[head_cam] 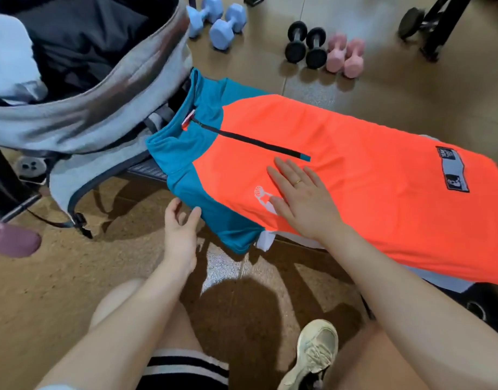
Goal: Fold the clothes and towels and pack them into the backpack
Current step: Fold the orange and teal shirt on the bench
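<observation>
An orange and teal zip-neck shirt (354,175) lies folded lengthwise on a bench, collar toward the backpack. My right hand (301,198) presses flat on the orange chest beside the white logo, fingers straight. My left hand (181,232) hovers at the teal shoulder edge, thumb and fingers loosely spread, just touching or just short of the fabric. The grey backpack (101,108) stands open at the upper left, with something white (11,60) folded inside its dark interior.
Blue dumbbells (216,23), black dumbbells (305,46) and pink dumbbells (345,56) lie on the floor behind the bench. A black frame with a wheel (428,23) stands at the far right. A maroon object (14,240) sits at the left edge. My shoe (312,353) rests below.
</observation>
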{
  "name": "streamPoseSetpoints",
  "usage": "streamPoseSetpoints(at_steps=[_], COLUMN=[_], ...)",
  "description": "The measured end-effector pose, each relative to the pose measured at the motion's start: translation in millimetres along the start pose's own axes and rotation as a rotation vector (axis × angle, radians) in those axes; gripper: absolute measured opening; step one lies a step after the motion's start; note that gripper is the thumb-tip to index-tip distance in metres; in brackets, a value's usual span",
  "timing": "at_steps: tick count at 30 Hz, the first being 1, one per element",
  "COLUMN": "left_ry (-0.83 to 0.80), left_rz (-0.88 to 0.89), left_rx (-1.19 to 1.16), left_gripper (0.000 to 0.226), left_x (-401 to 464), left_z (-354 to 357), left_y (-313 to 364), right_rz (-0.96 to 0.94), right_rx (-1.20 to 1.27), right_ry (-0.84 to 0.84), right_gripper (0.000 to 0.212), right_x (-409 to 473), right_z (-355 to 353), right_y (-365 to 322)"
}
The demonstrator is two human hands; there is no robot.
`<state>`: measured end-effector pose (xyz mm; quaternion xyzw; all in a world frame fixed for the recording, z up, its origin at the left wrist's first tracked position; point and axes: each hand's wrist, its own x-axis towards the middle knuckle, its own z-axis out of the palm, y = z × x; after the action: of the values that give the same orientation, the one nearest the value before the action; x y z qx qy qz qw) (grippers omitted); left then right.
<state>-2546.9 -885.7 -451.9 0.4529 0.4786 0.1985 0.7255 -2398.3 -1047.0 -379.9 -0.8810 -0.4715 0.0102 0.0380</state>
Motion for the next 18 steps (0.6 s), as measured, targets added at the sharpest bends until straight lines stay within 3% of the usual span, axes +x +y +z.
streamPoseSetpoints(at_steps=[3,6,10,12,15,18], left_ry=[-0.145,-0.283,-0.12,-0.095,-0.136,-0.208], left_rz=[-0.015,-0.085,-0.042,0.017,0.101,0.091], left_rx=[0.056,0.184,0.28,0.264,0.22,0.178], left_gripper=[0.02,0.021,0.019,0.004,0.011,0.024], left_x=[3.1,-11.7,-51.0,-71.1,-95.9,-109.0], left_z=[-6.6,-12.5,-14.6,-13.5,-1.5,21.2], left_y=[-4.9,-11.7,-1.4,18.1,55.3,87.0], right_rz=[-0.006,0.0,-0.062,-0.075,-0.137,-0.081], right_rx=[0.006,0.056,0.108,0.243,0.501,0.566], right_ry=[0.012,0.035,0.258,0.343,0.155,-0.049], right_gripper=[0.059,0.058,0.036,0.025,0.028,0.048], right_x=[-1.6,-1.7,-8.9,-18.6,-32.4,-40.4], right_z=[1.7,0.9,-0.5,-6.9,-31.0,-58.6], right_y=[-1.3,-0.8,-4.0,-17.1,-42.1,-61.9])
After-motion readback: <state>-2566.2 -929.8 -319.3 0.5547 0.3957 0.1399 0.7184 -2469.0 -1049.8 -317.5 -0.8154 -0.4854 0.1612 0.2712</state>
